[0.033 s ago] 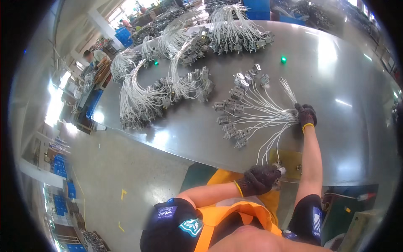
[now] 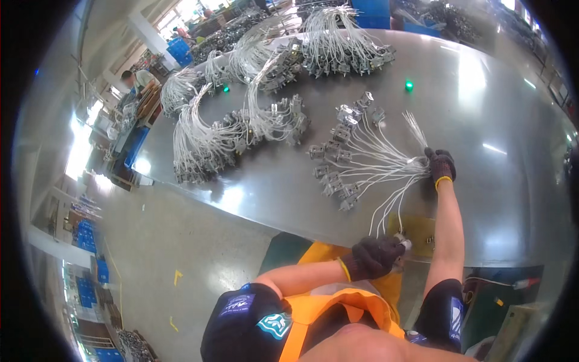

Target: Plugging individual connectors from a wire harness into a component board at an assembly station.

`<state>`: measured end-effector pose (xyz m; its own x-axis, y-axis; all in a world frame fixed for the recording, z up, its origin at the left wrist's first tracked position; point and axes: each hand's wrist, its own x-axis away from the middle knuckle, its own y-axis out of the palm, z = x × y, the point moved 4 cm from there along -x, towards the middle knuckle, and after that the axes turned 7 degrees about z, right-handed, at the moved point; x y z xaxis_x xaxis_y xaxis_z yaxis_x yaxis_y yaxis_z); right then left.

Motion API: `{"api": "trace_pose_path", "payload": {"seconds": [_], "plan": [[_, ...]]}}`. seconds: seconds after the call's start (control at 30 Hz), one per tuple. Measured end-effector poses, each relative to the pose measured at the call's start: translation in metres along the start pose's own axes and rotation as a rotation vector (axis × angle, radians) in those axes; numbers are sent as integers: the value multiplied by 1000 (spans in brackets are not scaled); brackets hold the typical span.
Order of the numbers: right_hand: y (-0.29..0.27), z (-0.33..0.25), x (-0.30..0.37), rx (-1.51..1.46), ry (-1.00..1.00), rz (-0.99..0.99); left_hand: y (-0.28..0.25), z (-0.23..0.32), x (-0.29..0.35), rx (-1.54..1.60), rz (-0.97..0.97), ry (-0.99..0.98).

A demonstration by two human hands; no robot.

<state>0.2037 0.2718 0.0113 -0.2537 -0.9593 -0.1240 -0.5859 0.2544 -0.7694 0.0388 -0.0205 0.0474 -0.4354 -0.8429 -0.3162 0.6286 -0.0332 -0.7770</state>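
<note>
A bundle of white wires [image 2: 386,160] fans out over the metal table, with small metal connector fittings [image 2: 341,145] at the wires' left ends. My right hand [image 2: 441,166], in a dark knitted glove with a yellow cuff, is closed round the gathered side of the bundle. Loose wire tips stick up beyond its fingers. At the table's near edge my left hand [image 2: 375,256], gloved alike, is closed on a small pale metal fitting [image 2: 405,244]. A few wires hang down toward it. The glove hides most of that fitting.
Several more wire bundles [image 2: 208,139] with metal fittings lie at the table's left and far side. A yellowish plate [image 2: 416,232] with small metal parts sits at the near edge. A green light spot [image 2: 409,85] shows on the table [image 2: 500,199]. Another person [image 2: 142,81] is far left.
</note>
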Motion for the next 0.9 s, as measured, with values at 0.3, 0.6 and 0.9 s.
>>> {"api": "trace_pose_path", "payload": {"seconds": [0.3,0.6,0.9], "plan": [[-83,45,106,-1158,459,-14,-11,-10,1,21,-14,183],[-140,123,295,-1558,589,164,-24,-20,-23,255,-50,-67],[-106,105,355,-1414,645,-113,-15,-54,-15,293,-39,-316]]}}
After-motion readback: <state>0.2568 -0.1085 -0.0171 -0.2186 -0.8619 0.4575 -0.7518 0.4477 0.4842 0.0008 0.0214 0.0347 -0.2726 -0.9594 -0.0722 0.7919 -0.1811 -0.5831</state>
